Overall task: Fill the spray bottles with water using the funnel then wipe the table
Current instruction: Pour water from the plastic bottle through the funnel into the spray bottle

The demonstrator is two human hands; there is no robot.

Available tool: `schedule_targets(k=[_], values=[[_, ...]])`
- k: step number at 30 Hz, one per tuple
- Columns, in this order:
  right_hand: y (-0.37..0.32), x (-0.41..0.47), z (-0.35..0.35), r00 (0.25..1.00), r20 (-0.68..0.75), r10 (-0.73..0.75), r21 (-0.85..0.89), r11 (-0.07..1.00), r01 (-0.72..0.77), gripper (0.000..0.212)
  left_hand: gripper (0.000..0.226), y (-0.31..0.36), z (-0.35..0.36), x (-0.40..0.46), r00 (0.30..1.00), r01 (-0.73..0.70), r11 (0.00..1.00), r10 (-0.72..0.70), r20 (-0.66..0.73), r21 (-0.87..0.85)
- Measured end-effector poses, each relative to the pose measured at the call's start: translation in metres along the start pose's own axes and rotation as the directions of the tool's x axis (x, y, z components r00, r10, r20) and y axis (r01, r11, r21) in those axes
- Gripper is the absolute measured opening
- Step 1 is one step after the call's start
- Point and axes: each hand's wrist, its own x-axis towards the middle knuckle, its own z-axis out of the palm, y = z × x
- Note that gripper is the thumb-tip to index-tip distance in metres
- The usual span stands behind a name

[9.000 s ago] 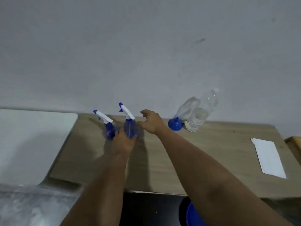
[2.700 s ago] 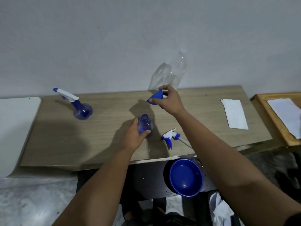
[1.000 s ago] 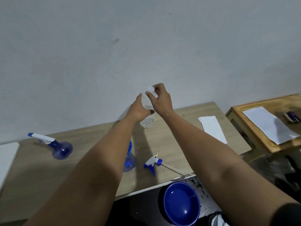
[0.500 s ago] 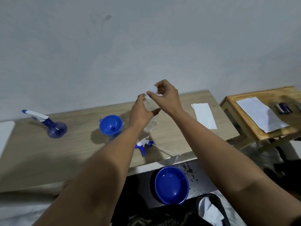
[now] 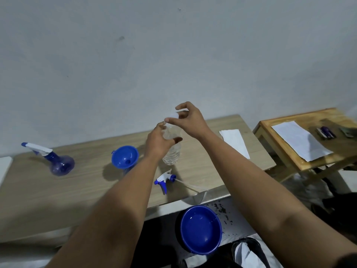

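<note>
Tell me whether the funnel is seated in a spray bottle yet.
Seated. The blue funnel stands upright, its spout down in the neck of the open spray bottle; that bottle's trigger head lies loose on the table.

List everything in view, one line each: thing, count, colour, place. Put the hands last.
water bottle: 1, clear, upright on the table, mid-back
bottle cap: 1, white, at the bottle's top
funnel: 1, blue, on the open spray bottle, left of the water bottle
spray bottle with head on: 1, blue, table's left
loose spray head: 1, white and blue, lying near the front edge
folded paper: 1, white, table's right
table: 1, light wood
basin: 1, blue, below the front edge
side table: 1, wooden, right, with a white sheet
left hand: grips the bottle
right hand: pinches the cap
</note>
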Motion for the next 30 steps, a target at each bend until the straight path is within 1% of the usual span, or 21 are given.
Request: schedule_targets(k=[1,2,4,6,8,9,10,12,14,16,18,21,23,25,27,28,30], values=[[-0.001,0.001,0.0,1.0,-0.023,0.005,-0.005,1.0,-0.005,0.038,0.094,0.0,0.0,0.0,1.0,-0.004,1.0,0.004,0.007,0.002],[-0.001,0.003,-0.001,1.0,-0.015,-0.005,0.0,1.0,0.005,0.034,0.094,0.0,-0.001,-0.001,1.0,-0.008,1.0,0.008,0.011,0.004],[-0.004,0.005,-0.008,0.995,0.094,-0.012,0.033,0.999,0.008,0.024,0.094,-0.001,-0.001,-0.001,1.0,-0.009,1.0,0.009,0.008,-0.001],[-0.01,0.004,-0.013,0.985,0.171,0.022,0.018,1.0,-0.026,0.029,0.093,-0.001,-0.002,-0.002,1.0,-0.006,1.0,0.006,0.005,-0.012],[-0.011,0.003,-0.014,0.99,0.136,0.044,-0.013,0.999,-0.043,0.037,0.092,0.0,-0.001,-0.002,1.0,-0.004,1.0,0.004,0.009,-0.013],[-0.01,0.004,-0.014,0.992,0.118,0.04,-0.008,0.999,-0.039,0.037,0.092,0.001,-0.001,-0.002,1.0,-0.005,1.0,0.006,0.01,-0.012],[-0.01,0.006,-0.015,0.991,0.126,0.035,0.008,0.999,-0.036,0.034,0.091,0.001,0.0,-0.003,1.0,-0.007,1.0,0.007,0.01,-0.013],[-0.013,0.007,-0.02,0.978,0.204,0.041,0.032,0.998,-0.049,0.025,0.092,0.0,0.0,-0.003,1.0,-0.013,1.0,0.013,0.003,-0.018],[-0.018,0.006,-0.024,0.968,0.243,0.054,0.016,0.998,-0.06,0.03,0.091,0.0,0.0,-0.004,1.0,-0.015,1.0,0.015,0.0,-0.017],[-0.019,0.005,-0.024,0.98,0.192,0.057,-0.036,0.998,-0.051,0.039,0.091,0.001,-0.001,-0.003,1.0,-0.007,1.0,0.007,0.003,-0.012],[-0.018,0.007,-0.023,0.988,0.15,0.035,-0.082,0.996,-0.023,0.035,0.092,0.002,-0.002,-0.003,1.0,-0.002,1.0,0.002,0.005,-0.011],[-0.023,0.01,-0.026,0.978,0.207,0.005,-0.108,0.994,0.017,0.025,0.09,0.0,-0.003,-0.002,1.0,-0.006,1.0,0.007,0.007,-0.018],[-0.031,0.01,-0.029,0.974,0.227,-0.015,-0.114,0.993,0.041,0.022,0.09,0.0,-0.003,-0.001,1.0,-0.007,1.0,0.007,0.014,-0.024],[-0.037,0.011,-0.031,0.979,0.197,-0.049,-0.12,0.99,0.073,0.022,0.089,0.0,-0.003,0.0,1.0,-0.01,1.0,0.011,0.012,-0.021],[-0.036,0.015,-0.033,0.993,0.099,-0.072,-0.119,0.989,0.084,0.025,0.09,0.001,-0.004,0.0,1.0,-0.013,1.0,0.013,0.007,-0.005],[-0.029,0.018,-0.036,0.998,0.033,-0.061,-0.102,0.993,0.064,0.027,0.091,0.002,-0.003,0.001,1.0,-0.01,1.0,0.01,0.005,-0.002],[0.0,0.017,-0.038,0.994,-0.108,0.023,-0.076,0.997,-0.031,0.035,0.092,0.001,-0.002,0.002,1.0,-0.005,1.0,0.005,0.003,-0.019]])
